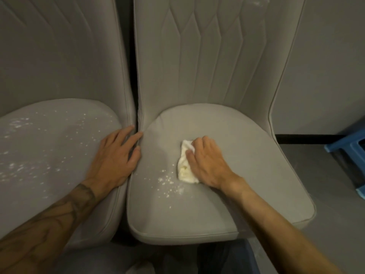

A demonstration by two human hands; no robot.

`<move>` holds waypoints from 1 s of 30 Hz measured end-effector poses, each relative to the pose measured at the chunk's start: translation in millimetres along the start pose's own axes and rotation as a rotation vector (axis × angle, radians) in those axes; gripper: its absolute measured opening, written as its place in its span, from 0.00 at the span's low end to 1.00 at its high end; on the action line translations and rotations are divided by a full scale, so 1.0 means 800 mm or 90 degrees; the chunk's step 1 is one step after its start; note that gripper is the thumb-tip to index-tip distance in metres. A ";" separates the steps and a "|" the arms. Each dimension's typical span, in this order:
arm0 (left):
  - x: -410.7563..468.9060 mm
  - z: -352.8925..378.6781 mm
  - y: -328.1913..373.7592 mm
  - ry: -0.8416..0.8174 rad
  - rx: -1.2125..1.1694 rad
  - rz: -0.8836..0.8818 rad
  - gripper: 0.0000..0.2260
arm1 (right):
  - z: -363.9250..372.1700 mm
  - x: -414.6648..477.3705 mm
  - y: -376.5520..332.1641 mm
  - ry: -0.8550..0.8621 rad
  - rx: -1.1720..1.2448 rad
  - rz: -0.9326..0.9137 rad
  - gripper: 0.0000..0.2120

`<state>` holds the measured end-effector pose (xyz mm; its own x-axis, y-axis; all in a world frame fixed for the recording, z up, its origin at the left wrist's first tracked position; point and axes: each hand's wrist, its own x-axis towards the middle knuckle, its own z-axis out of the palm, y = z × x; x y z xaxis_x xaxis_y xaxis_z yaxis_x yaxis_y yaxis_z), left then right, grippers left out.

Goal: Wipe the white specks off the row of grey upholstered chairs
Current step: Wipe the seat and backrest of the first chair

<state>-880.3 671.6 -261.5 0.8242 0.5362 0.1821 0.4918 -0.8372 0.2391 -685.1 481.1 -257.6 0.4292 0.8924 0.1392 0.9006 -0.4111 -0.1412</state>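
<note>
Right hand pressed flat on white cloth, pinning it mid-seat of right chair. Remaining specks lay just left and toward front edge from cloth, long axis front-to-back. Left hand empty, splayed on left chair edge; that seat heavily speckled.

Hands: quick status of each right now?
Left hand: open, flat on the left chair seat, holding nothing.
Right hand: pressing the white cloth onto the right chair seat.
</note>
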 end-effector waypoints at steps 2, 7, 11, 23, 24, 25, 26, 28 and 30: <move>0.001 0.001 -0.001 -0.003 0.002 -0.001 0.25 | 0.006 -0.026 -0.026 0.006 0.083 -0.092 0.15; 0.001 0.000 0.000 -0.003 0.005 -0.001 0.26 | -0.009 0.003 0.023 -0.025 0.061 -0.028 0.14; 0.003 0.002 0.000 -0.001 0.011 -0.003 0.26 | -0.002 0.043 0.017 -0.023 -0.053 0.047 0.17; 0.005 0.008 -0.006 0.008 0.008 0.001 0.24 | 0.015 0.093 -0.006 -0.037 -0.065 0.006 0.18; 0.005 0.008 -0.007 0.013 0.006 0.003 0.24 | 0.020 0.085 -0.023 -0.026 -0.034 -0.030 0.17; 0.004 0.008 -0.007 0.014 0.008 0.004 0.23 | 0.026 0.070 -0.040 -0.006 0.018 -0.087 0.17; 0.004 0.009 -0.008 0.012 0.011 0.006 0.23 | 0.027 0.050 -0.054 0.001 0.062 -0.138 0.16; 0.005 0.009 -0.010 0.013 0.014 0.011 0.22 | 0.024 0.027 -0.059 -0.009 0.114 -0.202 0.16; 0.004 0.007 -0.009 0.011 0.012 0.009 0.22 | 0.022 0.039 -0.043 -0.021 0.098 -0.177 0.15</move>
<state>-879.5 678.7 -268.2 0.8265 0.5255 0.2018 0.4851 -0.8468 0.2184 -704.0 526.6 -265.6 0.1634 0.9731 0.1621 0.9609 -0.1197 -0.2498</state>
